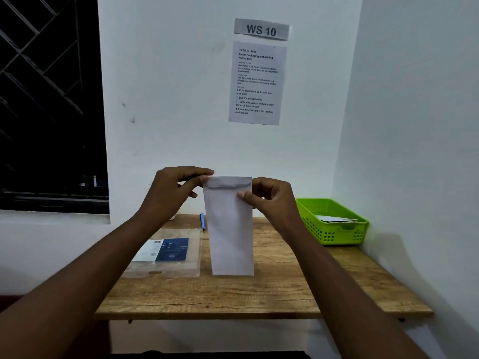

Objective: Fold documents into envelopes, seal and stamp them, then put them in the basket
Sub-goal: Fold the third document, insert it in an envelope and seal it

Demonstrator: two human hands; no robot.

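Above the middle of a wooden table (259, 294), in the head view, a white envelope (230, 229) is held upright in the air, its long side vertical and its flap folded down at the top. The left hand (172, 193) pinches the top left corner of the envelope between thumb and curled fingers. The right hand (269, 198) grips the right edge just below the flap, thumb lying across the front face and fingers curled behind. Both forearms reach in from the lower corners of the view.

The table has a pale wood-grain top and stands pushed into the corner of two white walls. On its left part lies a clear plastic packet (166, 252) with a blue and white card inside. Just behind it, near the back edge, lies a blue pen (202, 222), partly hidden by the envelope. At the right back corner sits a green basket (334, 233) with perforated sides, and flat white paper items rest inside it.

On the back wall hangs a grey sign (261, 29) reading "WS 10", and below it a printed instruction sheet (256, 82). To the left is a dark window (49, 99) with a diagonal metal grille, and its sill runs along the wall.
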